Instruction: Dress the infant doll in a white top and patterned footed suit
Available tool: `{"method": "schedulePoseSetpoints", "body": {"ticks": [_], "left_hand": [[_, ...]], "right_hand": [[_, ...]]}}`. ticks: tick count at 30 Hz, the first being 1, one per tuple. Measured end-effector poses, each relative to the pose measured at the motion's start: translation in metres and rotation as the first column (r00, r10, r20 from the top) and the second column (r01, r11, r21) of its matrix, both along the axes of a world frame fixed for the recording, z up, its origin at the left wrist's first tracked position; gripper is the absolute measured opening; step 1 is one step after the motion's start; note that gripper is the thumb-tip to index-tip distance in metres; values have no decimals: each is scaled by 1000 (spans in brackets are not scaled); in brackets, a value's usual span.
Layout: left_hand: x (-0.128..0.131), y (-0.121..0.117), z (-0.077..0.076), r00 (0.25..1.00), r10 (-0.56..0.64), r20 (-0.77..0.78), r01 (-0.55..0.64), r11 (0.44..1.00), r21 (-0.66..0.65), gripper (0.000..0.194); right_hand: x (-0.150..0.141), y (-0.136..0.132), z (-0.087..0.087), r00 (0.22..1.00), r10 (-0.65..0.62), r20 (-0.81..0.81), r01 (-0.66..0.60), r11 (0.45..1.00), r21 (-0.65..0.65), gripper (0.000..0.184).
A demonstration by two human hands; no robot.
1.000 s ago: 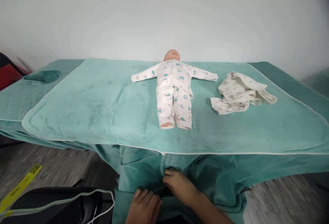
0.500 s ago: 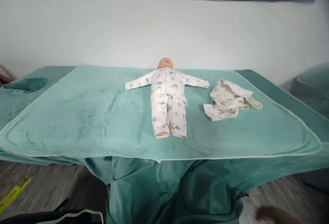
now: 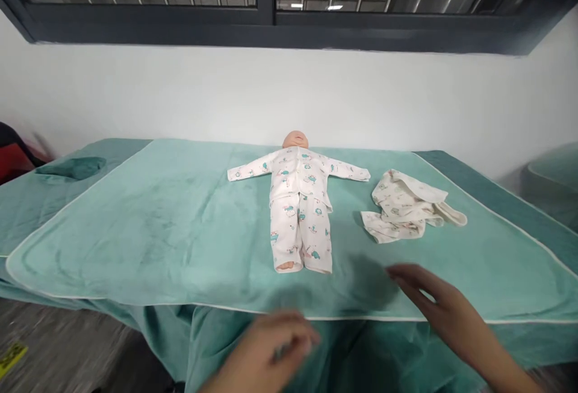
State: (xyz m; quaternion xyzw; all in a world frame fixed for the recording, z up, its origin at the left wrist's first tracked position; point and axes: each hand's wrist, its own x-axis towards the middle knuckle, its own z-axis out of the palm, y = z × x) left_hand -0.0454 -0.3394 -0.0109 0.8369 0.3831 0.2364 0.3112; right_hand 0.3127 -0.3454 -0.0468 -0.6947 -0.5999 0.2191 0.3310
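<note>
A baby doll in white printed pyjamas lies on its back, arms spread, in the middle of a teal towel on a table. To its right lies a crumpled heap of white printed baby clothes. My right hand reaches forward over the towel's front edge, fingers stretched out and holding nothing, just right of the doll's feet. My left hand is low in front of the table edge, blurred by motion, fingers loosely curled.
A darker teal cover lies under the towel and hangs over the table front. A dark green cloth sits at the far left. A white wall and a dark-framed window stand behind. Something teal is at the right edge.
Both hands have risen from the hanging cover below the table edge; the right hand now reaches over the towel. The view has tilted upward, showing the window.
</note>
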Motion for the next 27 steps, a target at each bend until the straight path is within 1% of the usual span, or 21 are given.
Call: {"method": "schedulePoseSetpoints", "body": {"ticks": [1,2,3,4,5,6,8,10,12,13,15,17,20,22,24,25,27], "left_hand": [[4,25,6,976,141,167,-132,989,-61,32],[6,52,11,904,290,315,-271,957,-102,28],[7,80,16,817,394,421,-379,917,-123,25],[8,109,21,744,470,475,-459,876,-149,22],[10,138,26,700,507,504,-502,850,-159,19],[14,168,30,680,521,516,-524,838,-155,17],[26,227,35,704,492,512,-510,852,-117,16],[45,281,38,719,455,525,-497,865,-68,17],[65,326,35,756,426,497,-484,875,-12,21],[73,343,33,778,417,470,-486,873,31,24],[86,367,24,825,394,406,-475,872,120,30],[91,378,15,856,374,356,-456,872,179,34],[92,379,8,875,381,299,-453,861,231,36],[90,377,7,880,402,252,-462,849,259,35],[90,376,9,886,416,206,-459,850,257,37],[89,376,10,889,418,189,-455,855,249,37],[89,374,12,896,410,168,-441,865,240,39]], "right_hand": [[-14,26,16,999,17,-38,-16,999,32,35],[-27,54,29,997,20,-70,-15,997,75,36],[-39,82,40,996,25,-89,-16,994,108,37],[-51,111,48,994,29,-107,-14,990,141,37],[-61,141,55,990,38,-135,-13,984,178,37],[-72,173,60,987,64,-145,-30,975,222,36],[-92,236,68,993,57,-105,-21,949,315,30],[-110,294,73,1000,15,-18,-7,930,368,27],[-124,339,74,995,9,102,-40,951,308,24],[-130,355,73,989,12,150,-51,965,257,24],[-136,375,69,979,20,204,-54,985,163,27],[-138,381,65,977,24,210,-51,991,122,30],[-137,380,64,972,41,232,-72,990,124,24],[-136,379,66,964,54,259,-96,983,155,20],[-134,380,67,962,82,261,-132,974,182,19],[-133,381,67,967,103,234,-149,971,187,19],[-129,383,65,985,130,115,-151,969,195,20]]}}
